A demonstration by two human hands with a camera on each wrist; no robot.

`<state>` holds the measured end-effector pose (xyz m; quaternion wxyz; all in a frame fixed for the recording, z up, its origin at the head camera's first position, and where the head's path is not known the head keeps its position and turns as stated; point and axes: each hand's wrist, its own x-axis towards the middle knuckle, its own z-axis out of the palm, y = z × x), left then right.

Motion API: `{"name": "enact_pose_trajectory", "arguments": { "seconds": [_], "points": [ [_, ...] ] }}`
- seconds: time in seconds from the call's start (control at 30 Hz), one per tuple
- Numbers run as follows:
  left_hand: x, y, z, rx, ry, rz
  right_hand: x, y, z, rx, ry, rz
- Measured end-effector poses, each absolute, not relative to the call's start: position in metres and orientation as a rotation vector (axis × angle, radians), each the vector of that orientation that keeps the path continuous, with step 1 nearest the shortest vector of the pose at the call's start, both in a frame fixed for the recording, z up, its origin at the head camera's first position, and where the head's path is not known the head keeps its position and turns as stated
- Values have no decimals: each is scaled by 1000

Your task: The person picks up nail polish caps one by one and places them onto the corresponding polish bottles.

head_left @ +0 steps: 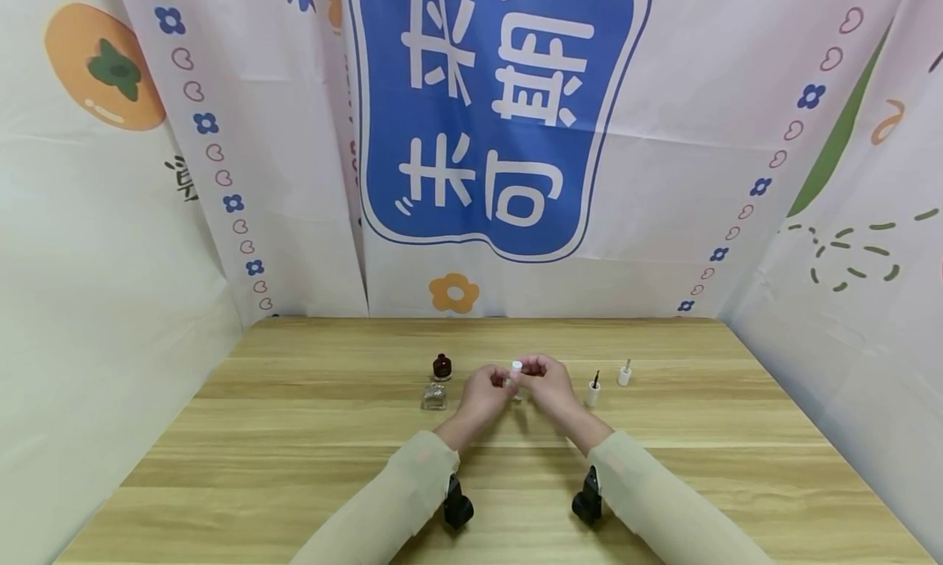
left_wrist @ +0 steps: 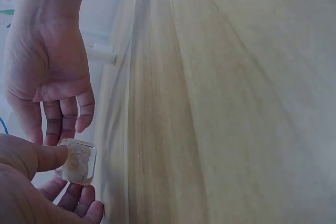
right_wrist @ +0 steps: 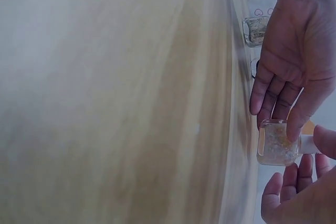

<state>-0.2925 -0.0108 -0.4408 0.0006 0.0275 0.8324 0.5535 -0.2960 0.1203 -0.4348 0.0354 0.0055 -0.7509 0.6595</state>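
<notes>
Two hands meet on one small glass bottle (right_wrist: 273,148) with pale glitter inside: the left hand (head_left: 486,387) pinches its body between thumb and fingers, and the right hand (head_left: 548,383) pinches the single white cap (head_left: 517,366) at its neck. The bottle is roughly upright between the fingertips, cap uppermost; I cannot tell whether its base touches the table (head_left: 331,467).

Two pale sleeves (head_left: 656,483) cover the forearms, and two black wrist cameras (head_left: 457,508) sit on their inner sides.

Left of the grip stand two more bottles: a clear bottle (head_left: 434,397) near the left hand and, just beyond it, a dark red bottle (head_left: 442,368). Right of the grip, two white brush caps (head_left: 593,395) stand with their brushes up, the second farther off than the first.

Beyond the grip hangs printed cloth (head_left: 663,180) with one orange flower (head_left: 442,295) below one large blue patch (head_left: 383,98).
</notes>
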Motion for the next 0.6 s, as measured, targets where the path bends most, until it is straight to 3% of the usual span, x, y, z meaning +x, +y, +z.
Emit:
{"name": "enact_pose_trajectory", "arguments": {
  "seconds": [0.6],
  "points": [
    [-294, -11, -442, 87, 2633, 1698, -295, 120, -438, 23, -2326, 2009]
  ]
}}
